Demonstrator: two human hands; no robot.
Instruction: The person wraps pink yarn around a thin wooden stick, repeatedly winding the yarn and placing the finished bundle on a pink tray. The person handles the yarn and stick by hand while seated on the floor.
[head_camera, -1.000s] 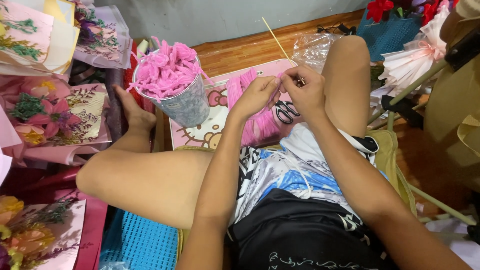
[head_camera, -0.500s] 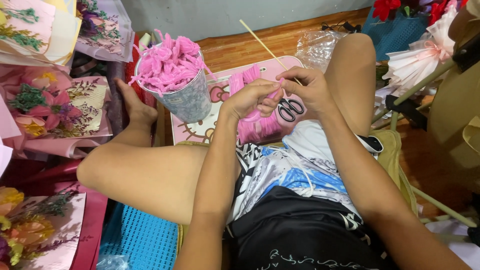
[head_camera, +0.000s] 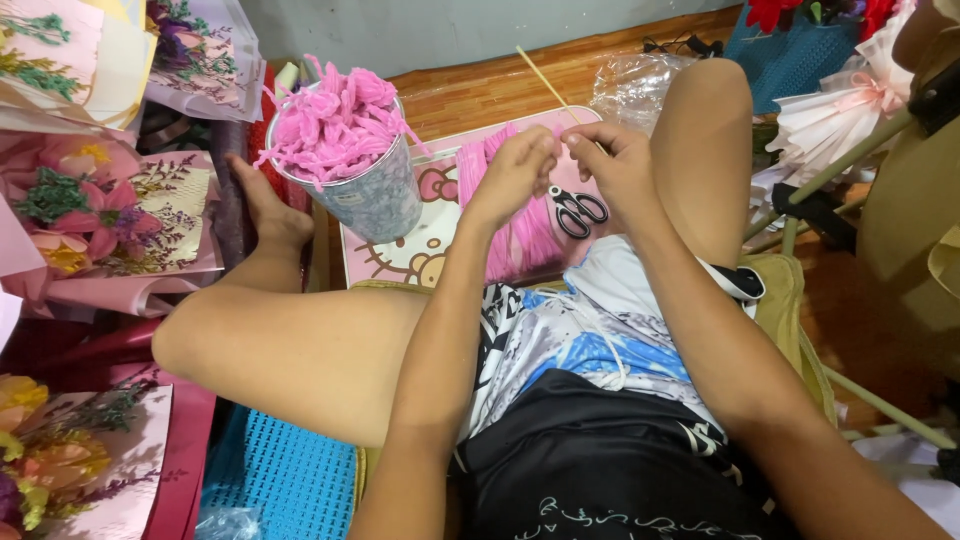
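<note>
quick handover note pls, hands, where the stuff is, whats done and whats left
Left hand and right hand: fingertips together, pinching a thin wooden stick over the tray.
Pink pipe cleaners lie loose on the tray under the hands; scissors lie beside them, untouched.
Done: metal bucket by the left foot is full of pink curled pieces.
Left: the loose pile on the tray is still straight.

Wooden floor (head_camera: 480, 90) meets a pale grey wall (head_camera: 420, 30).
</note>
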